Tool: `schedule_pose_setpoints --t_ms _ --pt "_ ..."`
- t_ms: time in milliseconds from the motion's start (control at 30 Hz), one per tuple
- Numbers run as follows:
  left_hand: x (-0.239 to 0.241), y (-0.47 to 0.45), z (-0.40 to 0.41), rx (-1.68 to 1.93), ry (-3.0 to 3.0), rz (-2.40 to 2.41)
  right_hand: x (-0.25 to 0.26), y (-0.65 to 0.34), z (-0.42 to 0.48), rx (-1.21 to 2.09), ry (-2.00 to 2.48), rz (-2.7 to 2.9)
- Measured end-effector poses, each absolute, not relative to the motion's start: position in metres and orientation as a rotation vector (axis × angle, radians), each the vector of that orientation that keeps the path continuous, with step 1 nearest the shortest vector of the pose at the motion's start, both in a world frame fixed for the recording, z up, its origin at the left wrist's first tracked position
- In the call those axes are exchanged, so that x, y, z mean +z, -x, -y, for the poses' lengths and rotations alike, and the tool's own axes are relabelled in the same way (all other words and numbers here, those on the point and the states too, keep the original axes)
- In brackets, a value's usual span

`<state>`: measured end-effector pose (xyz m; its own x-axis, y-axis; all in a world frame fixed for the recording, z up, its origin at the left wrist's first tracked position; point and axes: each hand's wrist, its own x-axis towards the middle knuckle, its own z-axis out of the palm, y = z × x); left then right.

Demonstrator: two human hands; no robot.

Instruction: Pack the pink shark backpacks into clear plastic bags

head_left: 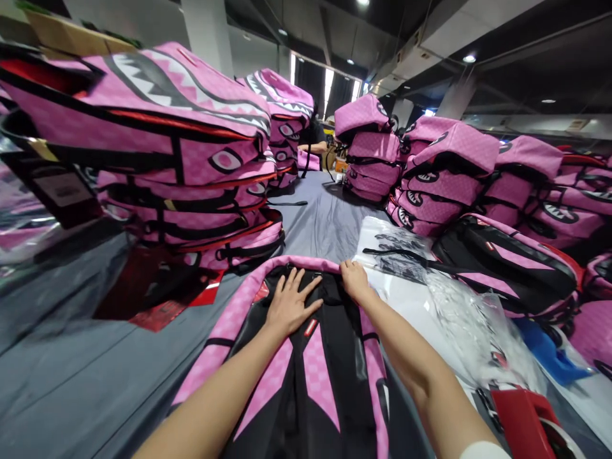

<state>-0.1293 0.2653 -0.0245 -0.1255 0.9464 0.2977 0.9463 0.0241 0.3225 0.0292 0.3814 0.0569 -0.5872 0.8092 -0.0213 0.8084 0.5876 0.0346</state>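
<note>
Facing a long grey tabletop, loaded on both sides. Looking past a tall stack of pink backpacks at the left, printed with eyes and jagged white teeth, and past several stacks of pink bags at the right. Working over a pink-and-black backpack, lying back side up in the middle of the near part of the tabletop, between those stacks, turned with its top end away. Having, near the right-hand stacks, another black backpack with pink trim, and just beside it a crumple of clear plastic. Having also, by the foot of the left-hand stack, flat red pieces. Spreading the left hand open, palm down with fanned fingers, on the upper black back panel. Gripping the pink top rim near its right corner with the closed right hand. Having, just below the left hand, a small red label on the panel.
</note>
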Motion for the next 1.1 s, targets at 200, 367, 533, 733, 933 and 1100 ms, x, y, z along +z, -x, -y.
schedule_pose_setpoints --t_ms 200,367,533,733,933,1100 --pt "-0.013 0.132 -0.262 0.946 -1.897 -2.215 0.045 -0.055 -0.235 0.002 -0.813 -3.226" --pt "0.023 0.134 -0.222 0.954 -1.990 -1.902 -0.001 -0.056 -0.210 -0.076 -0.787 -3.164" --pt "0.044 0.113 -0.119 0.505 -2.410 -1.050 -0.024 -0.049 -0.225 -0.095 -0.854 -3.221" --pt "-0.022 0.085 -0.101 0.506 -2.917 -0.858 -0.015 -0.046 -0.227 -0.104 -0.943 -3.294" --pt "-0.032 0.094 -0.114 0.513 -2.859 -1.329 0.033 -0.066 -0.185 -0.169 -0.084 -3.493" --pt "-0.027 0.113 -0.124 0.486 -2.588 -1.919 0.040 -0.066 -0.156 -0.096 0.679 -2.964"
